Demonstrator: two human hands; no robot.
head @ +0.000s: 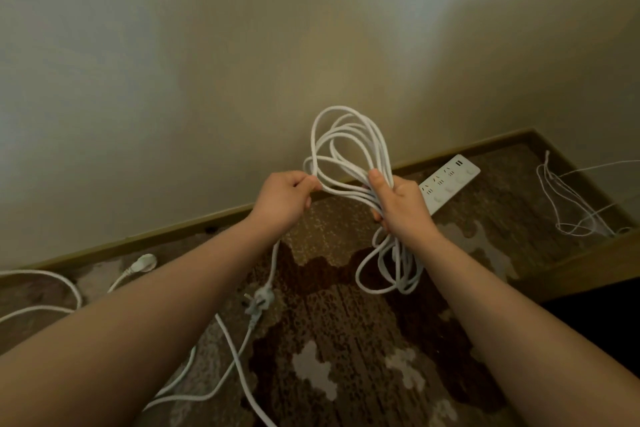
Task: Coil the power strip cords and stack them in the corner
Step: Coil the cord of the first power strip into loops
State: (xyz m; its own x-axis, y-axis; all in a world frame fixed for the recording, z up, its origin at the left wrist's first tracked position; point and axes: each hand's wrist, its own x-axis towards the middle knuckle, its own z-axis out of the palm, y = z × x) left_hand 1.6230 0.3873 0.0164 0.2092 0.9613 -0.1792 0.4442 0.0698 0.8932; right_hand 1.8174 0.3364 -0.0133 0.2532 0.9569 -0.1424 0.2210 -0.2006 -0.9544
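Head view: right hand (403,204) clenches the white cord coil (349,149) at mid-bundle, loops rising above and hanging below that grip. Left hand (285,199) pinches one strand beside it; the plug (259,300) dangles over the carpet (346,340).

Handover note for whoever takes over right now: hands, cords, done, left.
Right hand grips the coiled cord at mid-bundle, loops above and below the fist. Left hand pinches the free strand; its plug dangles over the carpet.
Power strip lies by the baseboard behind the right hand.
Done: most of this cord coiled.
Left: wind in the tail, stack it in the corner, then coil the loose cord on the floor at left.
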